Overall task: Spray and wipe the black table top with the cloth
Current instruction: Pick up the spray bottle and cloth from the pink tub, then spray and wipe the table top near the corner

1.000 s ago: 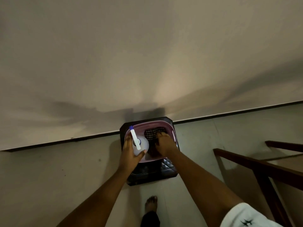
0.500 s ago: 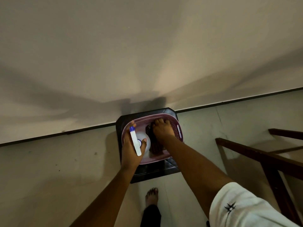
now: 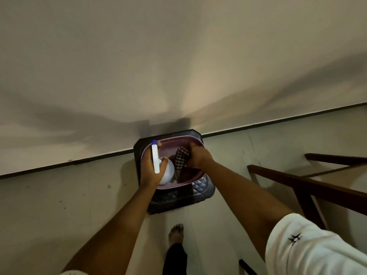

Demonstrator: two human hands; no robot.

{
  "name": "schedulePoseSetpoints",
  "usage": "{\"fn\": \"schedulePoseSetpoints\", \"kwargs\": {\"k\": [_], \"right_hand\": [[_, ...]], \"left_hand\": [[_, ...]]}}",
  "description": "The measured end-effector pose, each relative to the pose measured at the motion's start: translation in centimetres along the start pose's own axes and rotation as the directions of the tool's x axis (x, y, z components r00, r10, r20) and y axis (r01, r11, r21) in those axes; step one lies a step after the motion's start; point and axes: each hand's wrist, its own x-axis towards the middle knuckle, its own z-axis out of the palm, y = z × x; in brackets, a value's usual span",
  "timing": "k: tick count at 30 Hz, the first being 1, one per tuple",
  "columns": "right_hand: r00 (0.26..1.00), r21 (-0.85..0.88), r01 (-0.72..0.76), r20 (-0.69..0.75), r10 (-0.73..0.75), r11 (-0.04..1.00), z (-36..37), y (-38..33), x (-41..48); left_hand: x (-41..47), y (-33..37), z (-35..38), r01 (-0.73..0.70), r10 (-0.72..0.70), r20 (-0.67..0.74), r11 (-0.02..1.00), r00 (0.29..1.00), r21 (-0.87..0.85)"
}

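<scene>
A small black table (image 3: 200, 190) with a quilted top stands against the wall. A pink plastic basket (image 3: 174, 142) sits on it and covers most of the top. My left hand (image 3: 149, 169) grips a white spray bottle (image 3: 167, 171) with a long white head and blue tip, held over the basket's left side. My right hand (image 3: 197, 157) is closed on a dark checked cloth (image 3: 181, 158), which hangs from my fingers inside the basket.
A dark wooden frame (image 3: 309, 183) stands to the right of the table. The wall (image 3: 178, 66) rises directly behind the table. My bare foot (image 3: 175, 233) is on the pale floor just in front of it.
My right hand has closed on the checked cloth and raised it off the basket floor. The left hand has lifted the spray bottle slightly.
</scene>
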Motion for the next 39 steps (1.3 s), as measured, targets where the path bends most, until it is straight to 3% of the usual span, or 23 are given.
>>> {"fn": "schedulePoseSetpoints", "kwargs": {"k": [4, 6, 9, 13, 18, 26, 33, 39], "right_hand": [[0.989, 0.378, -0.136, -0.002, 0.147, 0.916, -2.1, 0.5, -2.9], [0.980, 0.658, -0.187, 0.071, 0.188, 0.729, -3.2, 0.9, -5.7], [0.978, 0.879, -0.202, 0.155, 0.142, 0.432, -4.1, 1.6, -11.5], [0.984, 0.985, -0.173, 0.171, 0.046, 0.025, -4.7, 3.3, -21.2], [0.998, 0.908, -0.060, 0.062, -0.008, -0.414, -3.5, 7.4, -35.6], [0.996, 0.793, 0.069, -0.088, -0.002, -0.605, 3.9, 15.9, -50.2], [0.983, 0.630, 0.121, -0.181, 0.006, -0.767, 9.6, 21.5, -61.4], [0.903, 0.539, 0.244, -0.429, -0.013, -0.806, 12.5, 22.8, -70.0]], "left_hand": [[-1.6, 2.1, -0.8, -0.096, 0.096, 0.007, 0.995, 0.995, -0.018], [-3.3, 3.8, -1.2, -0.122, 0.121, -0.022, 0.991, 0.992, -0.054], [-7.5, 6.9, -2.1, -0.136, 0.133, -0.036, 0.987, 0.990, -0.085], [-13.9, 9.7, -3.3, -0.225, 0.225, -0.010, 0.971, 0.974, -0.082], [-25.0, 11.3, -3.2, -0.300, 0.303, 0.050, 0.952, 0.952, -0.063], [-42.0, 12.3, -1.5, -0.467, 0.488, 0.244, 0.873, 0.838, -0.143], [-53.7, 12.5, -1.3, -0.397, 0.431, 0.381, 0.902, 0.818, -0.168], [-61.4, 11.8, -0.9, -0.425, 0.495, 0.546, 0.867, 0.676, -0.260]]}}
